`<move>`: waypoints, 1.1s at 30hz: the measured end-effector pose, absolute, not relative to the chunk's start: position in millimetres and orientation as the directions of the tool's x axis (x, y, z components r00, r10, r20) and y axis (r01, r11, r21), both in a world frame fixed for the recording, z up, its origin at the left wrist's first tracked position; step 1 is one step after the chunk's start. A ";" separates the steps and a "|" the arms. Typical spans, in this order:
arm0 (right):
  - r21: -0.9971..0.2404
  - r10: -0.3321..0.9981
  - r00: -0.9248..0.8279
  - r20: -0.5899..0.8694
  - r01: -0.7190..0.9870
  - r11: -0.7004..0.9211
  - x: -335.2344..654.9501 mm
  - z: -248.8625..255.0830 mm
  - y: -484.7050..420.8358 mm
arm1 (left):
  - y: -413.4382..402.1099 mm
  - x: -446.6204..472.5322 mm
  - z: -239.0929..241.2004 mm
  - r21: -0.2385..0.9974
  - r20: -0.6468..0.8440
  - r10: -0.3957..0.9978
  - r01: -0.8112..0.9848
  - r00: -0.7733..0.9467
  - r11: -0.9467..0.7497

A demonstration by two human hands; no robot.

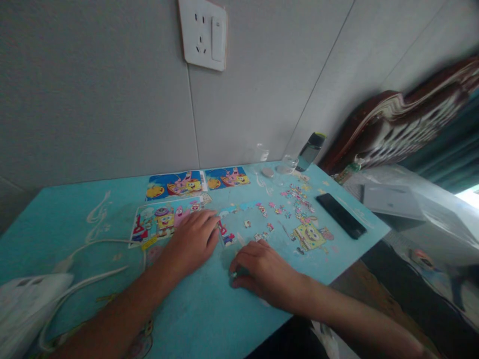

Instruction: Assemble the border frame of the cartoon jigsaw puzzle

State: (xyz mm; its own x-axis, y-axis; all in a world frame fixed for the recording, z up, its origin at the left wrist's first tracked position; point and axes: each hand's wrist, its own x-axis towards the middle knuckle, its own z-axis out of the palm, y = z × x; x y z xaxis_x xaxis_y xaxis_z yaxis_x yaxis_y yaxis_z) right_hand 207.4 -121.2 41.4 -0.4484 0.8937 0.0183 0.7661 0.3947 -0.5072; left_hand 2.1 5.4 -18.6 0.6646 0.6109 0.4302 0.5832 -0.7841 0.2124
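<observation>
My left hand (193, 238) lies flat on the turquoise table (112, 214), fingers stretched toward a small joined group of jigsaw pieces (226, 236). It rests beside a cartoon picture sheet (164, 222). My right hand (262, 271) is curled, fingertips pressed down on a small piece I can barely see at its left edge. A finished cartoon section (309, 235) lies to the right. Loose puzzle pieces (295, 199) are scattered behind it.
Two more cartoon cards (198, 182) lie near the wall. A black phone (340, 215) sits at the table's right edge, a bottle (310, 149) at the back corner. White cables (93, 269) and a white device (26, 304) occupy the left. A wall socket (204, 34) is above.
</observation>
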 end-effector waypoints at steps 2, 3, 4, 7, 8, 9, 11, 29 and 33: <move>-0.596 0.889 -0.458 0.025 0.707 0.381 219.1 41.9 -121.6 | 5.0 1.7 -17.7 0.213 0.425 0.612 0.584 0.667 -0.784; -0.637 0.893 -0.451 0.015 0.684 0.356 227.6 42.8 -121.7 | 4.8 1.5 -17.3 0.214 0.422 0.613 0.584 0.668 -0.783; -0.669 0.901 -0.434 -0.002 0.670 0.322 237.8 44.3 -121.3 | 4.6 1.2 -17.0 0.215 0.419 0.615 0.585 0.668 -0.782; -0.724 0.940 -0.341 -0.022 0.653 0.220 276.0 51.9 -115.2 | 4.9 0.5 -17.1 0.221 0.407 0.619 0.585 0.672 -0.780; -0.724 0.954 -0.298 -0.020 0.663 0.192 289.9 54.7 -111.4 | 5.1 0.3 -17.5 0.222 0.401 0.621 0.586 0.674 -0.779; -0.719 0.967 -0.255 -0.003 0.673 0.175 303.3 57.3 -107.3 | 5.4 0.1 -17.8 0.223 0.394 0.623 0.587 0.676 -0.778; -0.684 0.983 -0.185 0.001 0.717 0.136 326.5 61.0 -100.1 | 6.1 0.0 -18.5 0.218 0.384 0.628 0.594 0.677 -0.774; -0.473 0.958 -0.166 0.232 0.842 0.261 357.9 41.7 -95.0 | 10.4 -5.0 -20.8 0.185 0.369 0.605 0.582 0.705 -0.792; -0.439 0.929 -0.260 0.262 0.825 0.355 361.3 62.3 -50.3 | 9.8 -5.6 -20.0 0.177 0.387 0.600 0.582 0.700 -0.794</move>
State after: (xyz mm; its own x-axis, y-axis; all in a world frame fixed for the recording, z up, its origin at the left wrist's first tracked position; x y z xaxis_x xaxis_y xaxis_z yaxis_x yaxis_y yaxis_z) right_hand 361.3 -50.3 62.3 -0.2597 0.9293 0.2624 0.8254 0.3547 -0.4393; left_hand -5.6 9.8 -20.0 0.7004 0.5999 0.3867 0.5819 -0.7937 0.1773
